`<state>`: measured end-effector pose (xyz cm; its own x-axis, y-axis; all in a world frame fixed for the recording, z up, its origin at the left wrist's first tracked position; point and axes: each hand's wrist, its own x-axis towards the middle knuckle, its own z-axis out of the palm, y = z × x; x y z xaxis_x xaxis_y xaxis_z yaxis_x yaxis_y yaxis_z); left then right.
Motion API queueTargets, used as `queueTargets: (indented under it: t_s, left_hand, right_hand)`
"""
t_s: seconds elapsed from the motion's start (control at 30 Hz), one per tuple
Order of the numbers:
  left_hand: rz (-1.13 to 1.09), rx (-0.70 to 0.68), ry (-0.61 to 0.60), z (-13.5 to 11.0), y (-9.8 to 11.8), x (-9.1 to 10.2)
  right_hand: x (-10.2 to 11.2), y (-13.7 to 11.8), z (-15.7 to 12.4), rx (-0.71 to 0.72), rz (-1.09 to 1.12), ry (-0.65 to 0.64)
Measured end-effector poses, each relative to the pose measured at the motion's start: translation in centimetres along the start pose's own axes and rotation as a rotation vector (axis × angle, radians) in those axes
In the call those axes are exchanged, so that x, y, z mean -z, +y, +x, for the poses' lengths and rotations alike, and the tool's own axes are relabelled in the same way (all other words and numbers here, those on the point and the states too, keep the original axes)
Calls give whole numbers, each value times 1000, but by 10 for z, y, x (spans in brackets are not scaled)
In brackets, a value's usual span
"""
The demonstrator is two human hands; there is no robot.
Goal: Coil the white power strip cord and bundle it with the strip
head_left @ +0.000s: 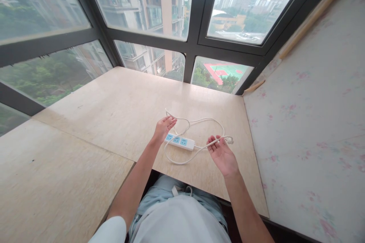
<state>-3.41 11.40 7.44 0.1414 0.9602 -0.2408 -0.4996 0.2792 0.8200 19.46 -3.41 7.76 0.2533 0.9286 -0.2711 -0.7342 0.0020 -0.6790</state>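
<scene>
A white power strip with blue socket faces lies on the tabletop in front of me, tilted slightly down to the right. Its white power cord is spread in loose loops over and around it. My left hand is at the strip's left end, fingers close together around part of a cord loop. Palm up, my right hand is right of the strip, with the cord held across its slightly curled fingers. The plug hangs just beyond its thumb. Part of the strip's left end is hidden by my left hand.
The pale, stone-patterned tabletop has a seam and a cut-out edge at my lap. Dark-framed windows stand along the back and left. A floral-papered wall borders the right side.
</scene>
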Motion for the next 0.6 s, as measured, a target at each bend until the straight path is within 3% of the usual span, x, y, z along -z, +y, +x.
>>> queueTargets:
  t_s: [0.2,0.4,0.6]
  left_hand:
    - [188,-57,66,-8,-4,27]
    - [541,-123,94,-38,-1,63]
    - [350,73,201,-55,-6,58]
  right_hand:
    - [-39,-3,-36,-20,-156,-115]
    - [-75,-17,-20,67,47,-162]
    - [-144,-9,-10,31,248,-323]
